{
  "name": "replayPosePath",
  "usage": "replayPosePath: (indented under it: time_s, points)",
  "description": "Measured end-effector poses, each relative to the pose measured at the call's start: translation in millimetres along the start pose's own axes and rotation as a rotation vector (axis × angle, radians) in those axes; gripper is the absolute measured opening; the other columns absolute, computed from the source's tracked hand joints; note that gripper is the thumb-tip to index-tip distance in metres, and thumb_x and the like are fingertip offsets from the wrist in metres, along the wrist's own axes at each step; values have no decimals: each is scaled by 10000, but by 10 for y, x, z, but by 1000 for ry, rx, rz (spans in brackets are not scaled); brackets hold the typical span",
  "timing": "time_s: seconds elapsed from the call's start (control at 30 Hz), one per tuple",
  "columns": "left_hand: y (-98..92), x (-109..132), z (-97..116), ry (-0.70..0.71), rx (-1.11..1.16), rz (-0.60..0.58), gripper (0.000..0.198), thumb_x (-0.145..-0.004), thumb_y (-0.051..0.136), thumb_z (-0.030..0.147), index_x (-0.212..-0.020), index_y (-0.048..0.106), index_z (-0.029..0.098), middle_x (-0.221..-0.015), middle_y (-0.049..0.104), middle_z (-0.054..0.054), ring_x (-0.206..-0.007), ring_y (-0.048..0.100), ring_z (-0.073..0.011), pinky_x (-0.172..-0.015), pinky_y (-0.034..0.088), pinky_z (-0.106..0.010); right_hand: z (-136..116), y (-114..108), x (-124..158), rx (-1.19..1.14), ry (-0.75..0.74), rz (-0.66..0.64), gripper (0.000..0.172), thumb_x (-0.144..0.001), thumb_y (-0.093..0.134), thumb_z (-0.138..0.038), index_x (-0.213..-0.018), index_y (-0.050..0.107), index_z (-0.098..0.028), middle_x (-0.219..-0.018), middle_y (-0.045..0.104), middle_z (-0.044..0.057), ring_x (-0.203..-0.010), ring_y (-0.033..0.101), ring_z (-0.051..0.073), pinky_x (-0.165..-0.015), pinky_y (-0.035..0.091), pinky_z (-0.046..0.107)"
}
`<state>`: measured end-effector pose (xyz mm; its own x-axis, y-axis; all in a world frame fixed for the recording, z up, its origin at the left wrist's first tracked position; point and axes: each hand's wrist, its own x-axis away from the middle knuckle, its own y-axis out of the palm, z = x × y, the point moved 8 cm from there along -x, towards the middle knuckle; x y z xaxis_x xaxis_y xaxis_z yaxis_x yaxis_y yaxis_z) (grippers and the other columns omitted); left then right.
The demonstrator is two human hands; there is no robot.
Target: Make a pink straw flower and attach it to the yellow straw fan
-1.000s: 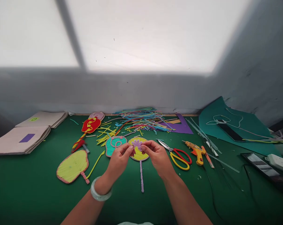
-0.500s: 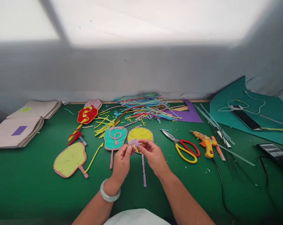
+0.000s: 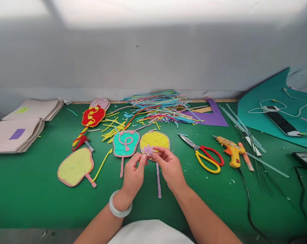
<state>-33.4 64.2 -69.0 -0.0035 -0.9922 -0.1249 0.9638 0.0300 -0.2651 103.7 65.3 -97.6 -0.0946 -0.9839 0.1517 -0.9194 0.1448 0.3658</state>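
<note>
Between my two hands is a small purple flower (image 3: 148, 149) of pipe cleaners, its petals fanned upward. My left hand (image 3: 134, 171) pinches it from the left, with a pale bangle on that wrist. From the right, my right hand (image 3: 169, 166) pinches it between thumb and fingers. Just behind the flower lies a round yellow fan (image 3: 157, 139) with a purple handle, partly covered by my fingers. A turquoise fan (image 3: 120, 145) with a pink curl and pink rim lies to its left.
At the left are a pale yellow fan (image 3: 73, 168), a red fan (image 3: 88, 117) and cloth-like booklets (image 3: 13, 135). Pipe cleaners (image 3: 158, 105) are heaped at the back. Scissors (image 3: 206, 156), a yellow glue gun (image 3: 233, 150) and clear glue sticks (image 3: 267, 164) lie to the right.
The view has shifted slightly, so table items appear a little higher. Both hands still pinch the purple flower, which now stands with its petals more upright.
</note>
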Motion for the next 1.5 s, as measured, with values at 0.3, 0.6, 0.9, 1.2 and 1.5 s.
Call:
replayPosePath:
  time_s: [0.3,0.6,0.9,1.2,1.5]
  points:
    - [36,1,41,6,-2,-19,311,-925,472,367,-693,578,190,-668,563,4,-668,532,-146,-662,427,-251,0,-6,-9,13,17,12,299,-655,835,-389,-853,700,-211,-832,724,3,-790,658,153,-782,520,301]
    - [57,16,46,7,12,-44,307,-919,480,358,-690,595,188,-674,589,-2,-670,557,-149,-670,447,-253,-29,3,-19,-23,65,12,333,-606,854,-412,-781,680,-190,-766,686,-9,-724,619,135,-745,503,290]
    - [101,7,64,-5,22,-101,305,-910,500,352,-712,649,176,-711,632,-29,-683,578,-160,-680,468,-269,-30,-44,-16,-50,17,82,298,-615,850,-398,-750,680,-194,-720,673,-19,-687,606,127,-709,489,275]
    - [120,11,55,-14,29,-119,306,-905,510,358,-704,648,174,-703,623,-26,-682,573,-158,-673,461,-268,-22,-60,-20,-77,26,103,293,-590,866,-380,-750,697,-203,-757,707,-6,-743,635,147,-751,501,290]
    - [118,11,55,-21,44,-119,304,-898,519,364,-699,648,174,-705,633,-26,-666,571,-156,-656,471,-266,-20,-68,1,8,-29,94,271,-655,833,-375,-813,695,-203,-828,729,11,-814,661,170,-820,499,316]
